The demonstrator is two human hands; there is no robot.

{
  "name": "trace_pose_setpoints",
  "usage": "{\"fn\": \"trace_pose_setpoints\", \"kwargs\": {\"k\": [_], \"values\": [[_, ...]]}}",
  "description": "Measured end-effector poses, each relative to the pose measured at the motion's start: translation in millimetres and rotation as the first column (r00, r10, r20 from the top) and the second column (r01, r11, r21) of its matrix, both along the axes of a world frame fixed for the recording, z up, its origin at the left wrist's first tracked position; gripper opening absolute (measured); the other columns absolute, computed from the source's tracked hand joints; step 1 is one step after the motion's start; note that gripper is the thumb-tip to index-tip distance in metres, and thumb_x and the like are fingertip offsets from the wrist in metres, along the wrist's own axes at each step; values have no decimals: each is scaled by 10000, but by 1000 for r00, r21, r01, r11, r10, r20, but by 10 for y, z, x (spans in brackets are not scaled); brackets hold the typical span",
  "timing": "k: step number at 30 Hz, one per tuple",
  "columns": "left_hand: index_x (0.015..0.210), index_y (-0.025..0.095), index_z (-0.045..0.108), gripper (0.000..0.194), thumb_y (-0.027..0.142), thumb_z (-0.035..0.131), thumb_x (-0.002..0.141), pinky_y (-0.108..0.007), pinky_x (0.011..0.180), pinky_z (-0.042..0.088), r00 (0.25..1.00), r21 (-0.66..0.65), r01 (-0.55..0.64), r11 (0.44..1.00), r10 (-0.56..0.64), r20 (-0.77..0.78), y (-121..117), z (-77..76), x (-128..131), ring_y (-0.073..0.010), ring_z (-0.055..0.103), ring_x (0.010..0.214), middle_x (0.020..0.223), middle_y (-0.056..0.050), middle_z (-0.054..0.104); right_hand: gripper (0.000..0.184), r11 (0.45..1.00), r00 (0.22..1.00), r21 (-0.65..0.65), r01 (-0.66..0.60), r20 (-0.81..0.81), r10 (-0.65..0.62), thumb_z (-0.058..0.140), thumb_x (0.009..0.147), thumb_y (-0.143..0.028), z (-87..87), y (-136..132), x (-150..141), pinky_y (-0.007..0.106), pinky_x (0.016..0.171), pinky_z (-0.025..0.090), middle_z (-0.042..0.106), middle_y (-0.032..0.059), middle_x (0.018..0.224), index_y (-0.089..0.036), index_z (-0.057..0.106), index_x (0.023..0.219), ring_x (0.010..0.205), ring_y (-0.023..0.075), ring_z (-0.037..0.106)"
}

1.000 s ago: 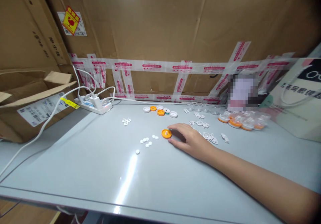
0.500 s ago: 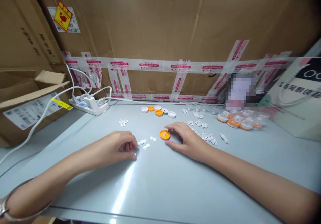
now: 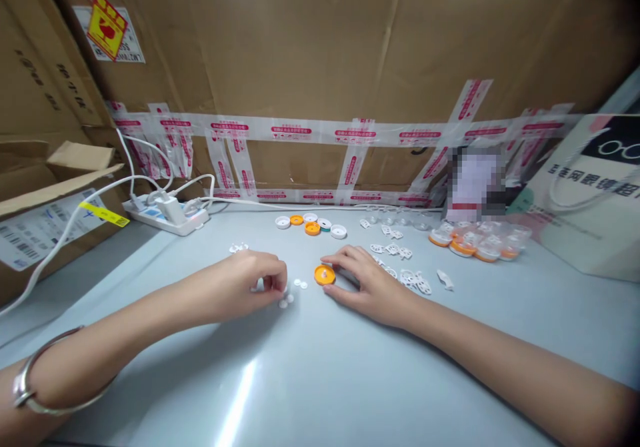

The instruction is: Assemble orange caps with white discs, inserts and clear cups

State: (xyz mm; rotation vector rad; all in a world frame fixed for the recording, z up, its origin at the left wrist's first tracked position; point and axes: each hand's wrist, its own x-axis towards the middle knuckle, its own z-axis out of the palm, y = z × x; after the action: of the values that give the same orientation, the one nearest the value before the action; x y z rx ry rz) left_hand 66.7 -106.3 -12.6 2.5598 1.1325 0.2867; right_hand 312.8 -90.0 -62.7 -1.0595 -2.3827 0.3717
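Observation:
My right hand (image 3: 357, 277) has its thumb and fingertips around the rim of an orange round cap (image 3: 325, 275), which lies on the table with a small pale peg at its middle. My left hand (image 3: 260, 279) is closed in a pinch just left of it, with a small white disc mostly hidden at the fingertips. Under and beside those fingertips lie loose white discs (image 3: 283, 303), and another pair of white discs (image 3: 301, 283) sits between the two hands. Small white pegged parts (image 3: 239, 248) lie behind my left wrist, partly covered.
Orange and white round caps (image 3: 313, 228) stand at the back. White flat cut-out parts (image 3: 415, 281) lie beyond my right hand, near clear-domed pieces (image 3: 465, 243). A power strip (image 3: 165, 213), an open carton (image 3: 55, 213) and a paper bag (image 3: 585, 200) border the table (image 3: 310, 373).
My left hand has moved right and slightly up, toward the orange cap, still pinched. My right hand stays around the cap. The whole view has shifted a little.

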Motion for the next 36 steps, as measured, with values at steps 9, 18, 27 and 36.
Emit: {"fn": "trace_pose_setpoints", "kwargs": {"k": [9, 18, 27, 36], "values": [[767, 171, 553, 77, 149, 492, 807, -195, 618, 417, 974, 60, -24, 998, 9, 225, 200, -247, 42, -96, 561, 668, 776, 6, 641, 230, 998, 1000, -66, 10, -19, -12, 561, 801, -246, 8, 19, -10, 359, 876, 414, 549, 46, 959, -249, 600, 1027, 946, 191, 496], [829, 185, 623, 88, 253, 571, 811, -200, 658, 441, 944, -43, -72, 997, 82, 320, 141, -281, 175, -106, 583, 702, 778, 12, 651, 369, 993, 1000, -117, 16, -12, -17, 575, 769, -262, 20, 27, 8, 367, 882, 386, 542, 47, 999, -234, 541, 1135, 968, 195, 482], [832, 181, 649, 105, 166, 549, 804, -187, 689, 472, 912, -104, -69, 992, 104, 396, 145, -297, 229, -106, 614, 746, 821, 5, 675, 236, 995, 1000, -96, 5, -26, -7, 562, 801, -264, 4, 30, 8, 347, 852, 384, 554, 27, 959, -261, 589, 1036, 945, 182, 497], [893, 173, 681, 163, 160, 555, 790, -212, 704, 494, 876, -165, -2, 986, 81, 475, 245, -349, 317, -112, 610, 735, 828, -24, 654, 205, 997, 1000, -78, 14, -1, -14, 559, 812, -307, 2, 32, -6, 355, 824, 385, 554, 31, 950, -252, 589, 1007, 928, 188, 498]]}}
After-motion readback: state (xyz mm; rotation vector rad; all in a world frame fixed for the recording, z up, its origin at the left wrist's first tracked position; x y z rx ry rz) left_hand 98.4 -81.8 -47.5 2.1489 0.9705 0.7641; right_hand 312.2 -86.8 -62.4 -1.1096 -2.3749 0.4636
